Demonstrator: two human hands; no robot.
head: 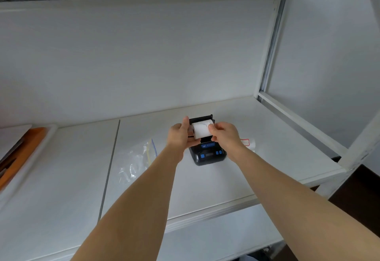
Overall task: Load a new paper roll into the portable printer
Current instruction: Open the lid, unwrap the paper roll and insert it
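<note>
Roughly halfway, I judge: just right of frame centre, the portable printer (208, 152) sits on the white shelf (277, 141) with its lid (200, 119) raised, and the paper roll (201, 131) is held over the open bay, not yet seated. Both hands clamp the roll, the left hand (180, 135) at 1 end, the right hand (224, 135) pinching the other. Seating, feeding and closing seem left. Open shelf surrounds the printer; a plastic bag (137, 161) lies lower left, the front edge is well clear.
</note>
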